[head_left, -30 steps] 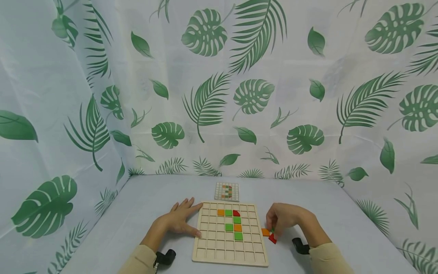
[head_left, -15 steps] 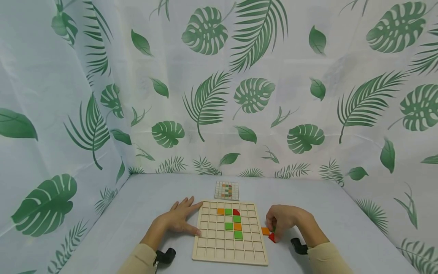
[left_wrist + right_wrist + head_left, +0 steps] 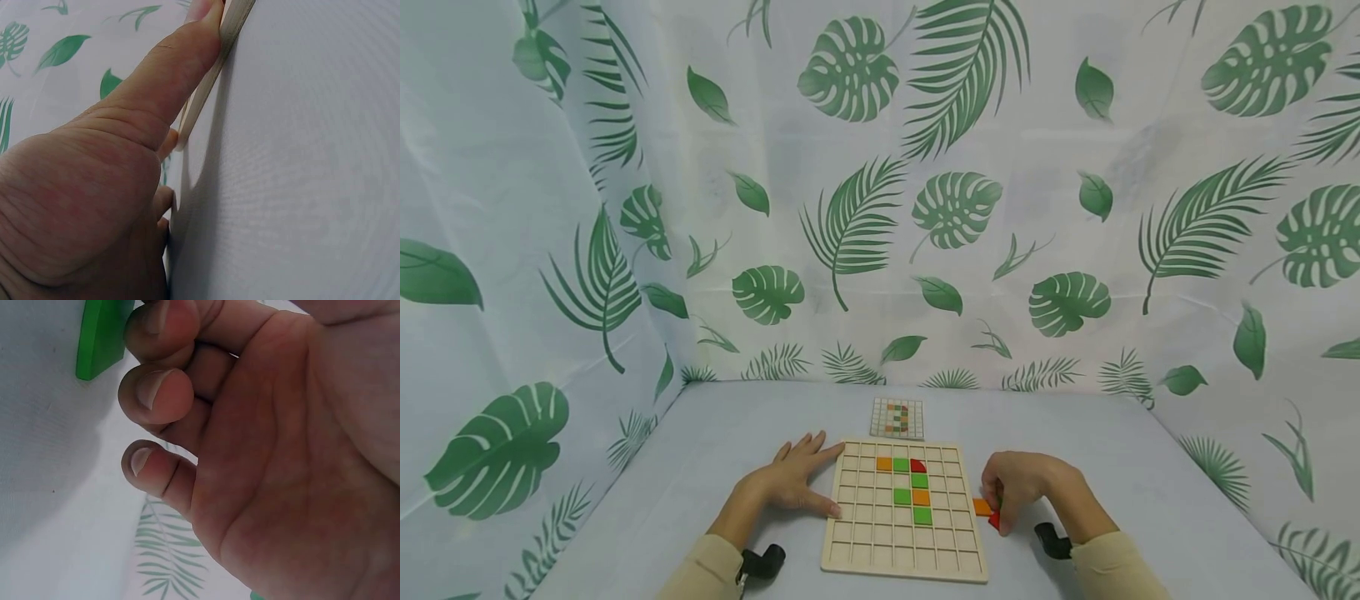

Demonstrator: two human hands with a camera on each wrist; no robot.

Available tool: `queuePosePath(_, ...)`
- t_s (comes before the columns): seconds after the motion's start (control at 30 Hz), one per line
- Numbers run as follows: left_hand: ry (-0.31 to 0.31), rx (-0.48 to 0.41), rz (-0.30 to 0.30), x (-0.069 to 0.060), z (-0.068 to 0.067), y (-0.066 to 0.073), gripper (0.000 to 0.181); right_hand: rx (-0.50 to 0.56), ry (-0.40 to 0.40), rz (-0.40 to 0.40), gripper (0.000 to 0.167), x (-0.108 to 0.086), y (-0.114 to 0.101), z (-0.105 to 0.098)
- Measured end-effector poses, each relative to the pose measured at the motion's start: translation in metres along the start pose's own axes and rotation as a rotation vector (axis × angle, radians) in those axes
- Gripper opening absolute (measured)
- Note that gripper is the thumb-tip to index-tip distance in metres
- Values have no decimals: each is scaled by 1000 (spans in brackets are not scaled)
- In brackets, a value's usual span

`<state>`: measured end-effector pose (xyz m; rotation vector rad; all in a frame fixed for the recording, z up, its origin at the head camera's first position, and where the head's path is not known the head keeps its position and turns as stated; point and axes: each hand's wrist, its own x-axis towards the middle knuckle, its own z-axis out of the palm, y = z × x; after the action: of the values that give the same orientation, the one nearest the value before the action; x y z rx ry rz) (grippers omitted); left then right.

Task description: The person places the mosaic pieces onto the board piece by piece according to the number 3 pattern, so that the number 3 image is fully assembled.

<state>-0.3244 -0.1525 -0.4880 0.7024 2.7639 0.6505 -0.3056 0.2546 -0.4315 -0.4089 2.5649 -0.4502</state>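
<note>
The wooden grid board [image 3: 865, 533] lies flat, with orange, green and red [image 3: 917, 466] pieces in several cells. Along its left edge my left hand [image 3: 793, 482] rests with spread fingers; in the left wrist view the hand's [image 3: 94, 175] thumb touches the board's side [image 3: 203, 90]. Right of the board my right hand [image 3: 1026, 483] pinches a green piece, mostly hidden in the head view. The right wrist view shows this green piece [image 3: 103, 337] by the curled fingers of the hand [image 3: 269, 450]. An orange piece [image 3: 982, 507] and a red piece [image 3: 994, 520] lie beside the fingers.
Behind the board lies a small patterned grid card [image 3: 897, 418]. Black wrist-worn devices [image 3: 764, 562] sit by both wrists. A white, leaf-printed curtain [image 3: 880, 250] stands behind and around the pale table [image 3: 737, 417].
My right hand has shifted slightly to the left, and its fingers cover more of the red piece. My left hand and the board stay in place.
</note>
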Motion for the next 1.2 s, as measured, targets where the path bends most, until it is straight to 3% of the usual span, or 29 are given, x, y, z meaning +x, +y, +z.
queuePosePath(0.37, -4, -8, -3, 0, 0, 0, 115, 75, -17, -115, 30, 0, 4, -1)
queuePosePath(0.6, -10, -3, -8, 1, 1, -2, 115, 153, -6, -253, 16, 2, 5, -3)
queuePosePath(0.77, -5, -5, -8, 2, 1, -3, 115, 188, -11, -294, 11, 6, 5, -4)
queuePosePath(1.03, -7, -3, -8, 2, 2, -3, 115, 236, 46, -356, 19, 13, 2, -7)
queuePosePath(1.2, -7, -2, -17, 1, 1, -1, 114, 238, 125, -417, 18, 17, -1, -7)
